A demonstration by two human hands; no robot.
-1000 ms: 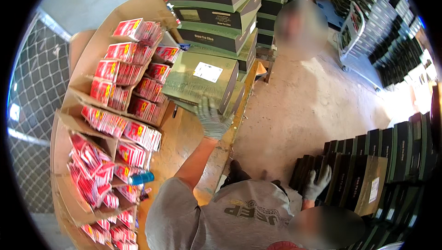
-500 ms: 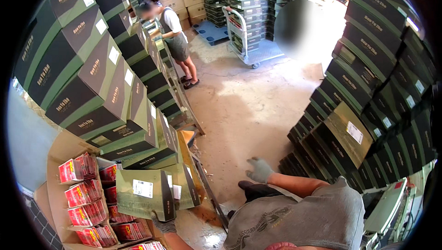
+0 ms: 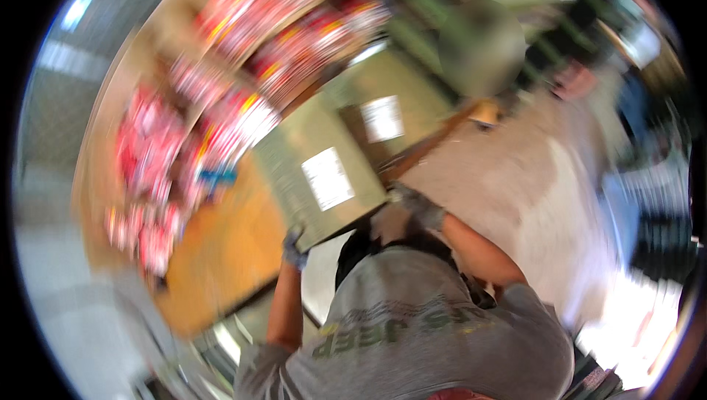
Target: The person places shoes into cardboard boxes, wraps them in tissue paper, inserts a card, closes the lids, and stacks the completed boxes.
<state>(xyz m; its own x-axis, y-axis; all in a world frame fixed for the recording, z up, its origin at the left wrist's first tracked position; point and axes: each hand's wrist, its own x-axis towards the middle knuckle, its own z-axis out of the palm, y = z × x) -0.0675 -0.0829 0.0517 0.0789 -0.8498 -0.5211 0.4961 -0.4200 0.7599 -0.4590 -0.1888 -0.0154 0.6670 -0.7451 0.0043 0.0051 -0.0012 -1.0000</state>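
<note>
The olive carton [image 3: 324, 179], earlier one-handed, is now gripped by left hand [image 3: 294, 247] and right hand [image 3: 418, 207], lifted.

Bright daylight scene, strongest at lower right, where floor [image 3: 560, 201] blows out to near white. Heavy motion blur across whole frame; red packets [image 3: 221, 113] smear into streaks, green carton [image 3: 317, 172] label unreadable. Grey shirt [image 3: 412, 326] sharpest part. Fisheye bends lines toward rim; black vignette at corners. Shadows soft.
</note>
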